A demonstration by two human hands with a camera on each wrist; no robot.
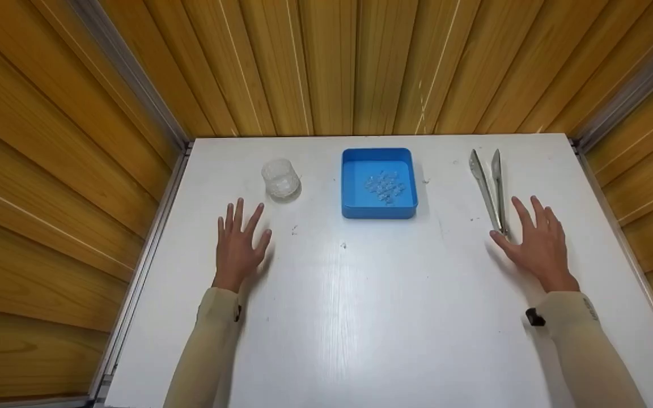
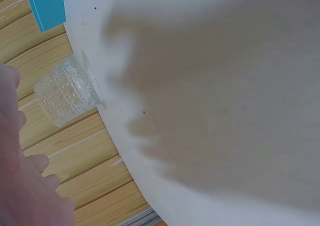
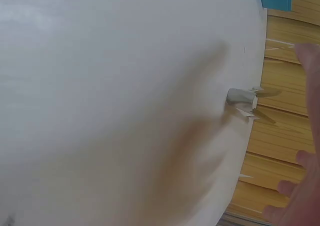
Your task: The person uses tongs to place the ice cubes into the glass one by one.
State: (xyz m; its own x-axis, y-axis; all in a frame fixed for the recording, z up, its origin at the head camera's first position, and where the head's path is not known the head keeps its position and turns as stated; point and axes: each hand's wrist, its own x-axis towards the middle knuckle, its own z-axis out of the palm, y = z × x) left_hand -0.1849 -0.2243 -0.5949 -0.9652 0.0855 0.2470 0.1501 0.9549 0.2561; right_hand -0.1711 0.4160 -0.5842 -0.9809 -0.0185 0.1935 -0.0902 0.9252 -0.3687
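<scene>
With fingers spread, my left hand hovers over the white table, holding nothing. Just beyond its fingertips stands a clear textured glass, also visible in the left wrist view as a patterned glass. My right hand is likewise spread and holds nothing. Metal tongs lie beside its thumb, arms apart and pointing to the back; whether the thumb touches them I cannot tell. In the right wrist view the hinge end of the tongs shows. A blue square tray between the hands contains small clear pieces.
The white table meets a wood-panelled wall at the back, with more panelling at both sides. Metal frame rails run along its edges. Tiny specks dot the tabletop near the tray.
</scene>
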